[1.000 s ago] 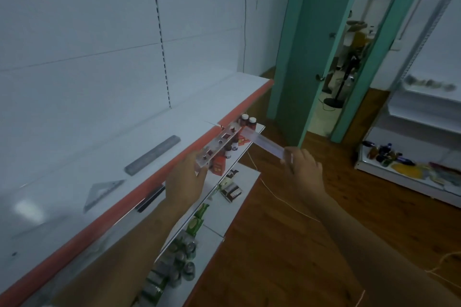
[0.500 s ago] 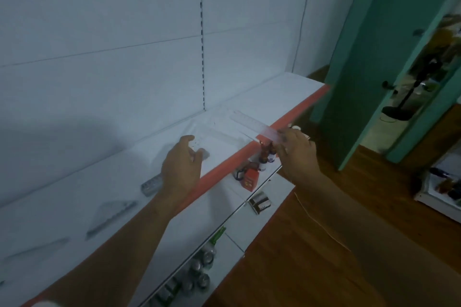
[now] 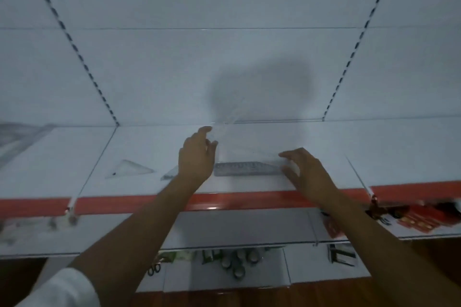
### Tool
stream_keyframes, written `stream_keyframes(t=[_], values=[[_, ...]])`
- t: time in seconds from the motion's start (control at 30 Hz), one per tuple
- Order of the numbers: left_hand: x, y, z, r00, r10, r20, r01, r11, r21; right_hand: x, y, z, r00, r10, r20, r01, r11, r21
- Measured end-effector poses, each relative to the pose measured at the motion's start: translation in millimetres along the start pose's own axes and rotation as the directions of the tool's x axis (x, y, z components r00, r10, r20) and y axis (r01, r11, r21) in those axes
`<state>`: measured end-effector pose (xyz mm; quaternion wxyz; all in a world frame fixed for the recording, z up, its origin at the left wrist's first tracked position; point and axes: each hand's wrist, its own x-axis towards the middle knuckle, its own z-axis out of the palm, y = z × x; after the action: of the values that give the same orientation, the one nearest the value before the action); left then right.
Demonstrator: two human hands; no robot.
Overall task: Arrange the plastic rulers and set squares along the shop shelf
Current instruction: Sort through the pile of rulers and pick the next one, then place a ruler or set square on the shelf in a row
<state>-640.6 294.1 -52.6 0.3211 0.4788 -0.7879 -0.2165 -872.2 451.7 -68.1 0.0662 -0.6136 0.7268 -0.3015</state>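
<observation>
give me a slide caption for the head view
Both hands, left hand and right hand, over a grey ruler on the white shelf.

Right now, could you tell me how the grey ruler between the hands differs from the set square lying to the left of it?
The grey ruler is a long straight strip; the set square is a triangle. The ruler looks darker and more opaque, with visible markings, while the set square is pale and see-through. The ruler lies between the left hand and right hand; the set square sits apart, untouched. Both lie flat on the shelf.
</observation>
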Motion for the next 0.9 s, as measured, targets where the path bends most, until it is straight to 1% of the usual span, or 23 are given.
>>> stream_keyframes(t=[0.13,0.23,0.3,0.4,0.47,0.53,0.67,0.8,0.9], values=[[-11.3,-16.5,-12.3,0.999,-0.033,-0.042,0.035,0.999,0.03,17.0,2.0,13.1,0.99,-0.091,0.109,0.092,0.996,0.0],[-17.3,-25.9,-18.9,1.0,-0.021,-0.017,0.021,0.999,0.024,24.2,0.6,17.3,0.977,-0.16,0.142,0.163,0.986,-0.014],[-17.4,-30.5,-22.7,1.0,0.001,0.007,-0.001,1.0,0.017,27.4,-2.8,17.0,0.976,-0.152,0.156,0.156,0.988,-0.015],[-15.6,-33.1,-27.9,0.997,0.075,0.032,-0.075,0.997,0.004,30.4,-6.9,16.7,0.972,-0.147,0.185,0.159,0.986,-0.052],[-13.7,-33.4,-29.6,0.992,0.108,0.071,-0.107,0.994,-0.023,31.2,-6.9,18.8,0.966,-0.153,0.207,0.172,0.982,-0.076],[-13.2,-34.3,-29.1,0.985,0.119,0.126,-0.115,0.993,-0.04,29.6,-5.8,21.3,0.965,-0.15,0.216,0.174,0.98,-0.097],[-16.3,-34.7,-24.4,0.968,0.126,0.216,-0.122,0.992,-0.031,24.0,-4.5,23.2,0.973,-0.107,0.206,0.119,0.992,-0.045],[-19.5,-29.4,-22.0,0.966,0.11,0.233,-0.113,0.994,0.001,25.4,-6.9,23.0,0.976,-0.106,0.192,0.118,0.991,-0.055],[-19.6,-24.8,-22.0,0.963,0.134,0.235,-0.142,0.99,0.018,26.3,-8.2,23.8,0.977,-0.109,0.183,0.127,0.988,-0.086]])
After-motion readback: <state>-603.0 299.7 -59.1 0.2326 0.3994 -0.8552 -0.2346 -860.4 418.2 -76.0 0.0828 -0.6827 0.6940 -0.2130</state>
